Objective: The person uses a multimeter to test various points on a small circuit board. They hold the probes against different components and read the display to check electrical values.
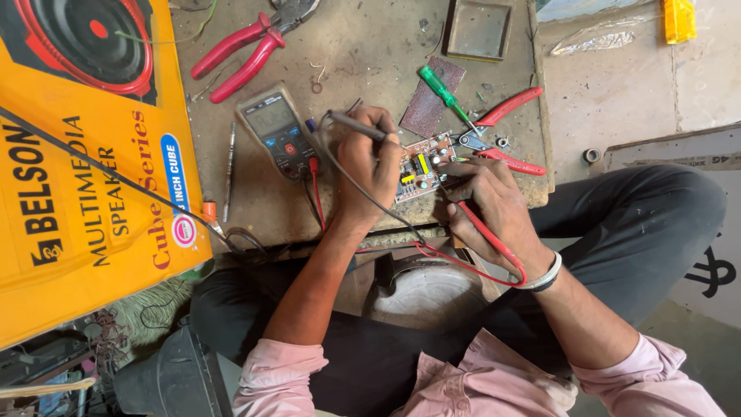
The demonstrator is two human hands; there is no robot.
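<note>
The left hand (369, 158) is closed around a slim black meter probe (356, 126), its tip angled down onto the small brown circuit board (423, 166) that lies on the worn grey counter (363, 54) between both hands. The right hand (490, 202) pinches a red meter probe (472, 220) against the board's near edge. Just left of the left hand sits a grey handheld multimeter (279, 131); just beyond the right hand lie red-handled cutters (505, 139) and a green-handled screwdriver (444, 93).
</note>
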